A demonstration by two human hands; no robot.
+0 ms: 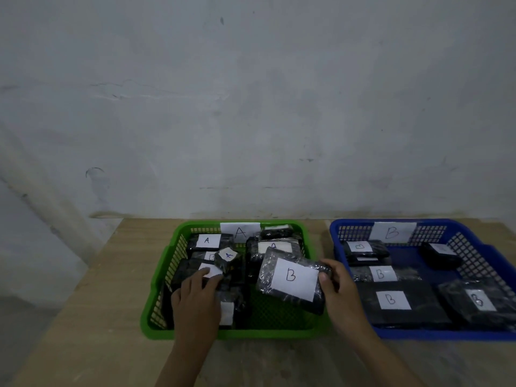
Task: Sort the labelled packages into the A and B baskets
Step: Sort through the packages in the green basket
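Note:
A green basket (pixel 156 275) tagged A holds several black wrapped packages with white labels, mostly A, such as one at the back left (pixel 208 241). My right hand (pixel 335 286) grips the right edge of a black package labelled B (pixel 290 277), tilted above the green basket's right side. My left hand (pixel 195 297) rests on a package (pixel 190 268) at the basket's left, fingers curled over its white label. To the right, the blue basket (pixel 474 255) tagged B holds several B-labelled packages, among them a large flat one (pixel 396 303).
Both baskets stand side by side on a wooden table (pixel 97 317) against a pale wall. The table's left edge drops to the floor at the far left. Bare wood lies in front of the baskets.

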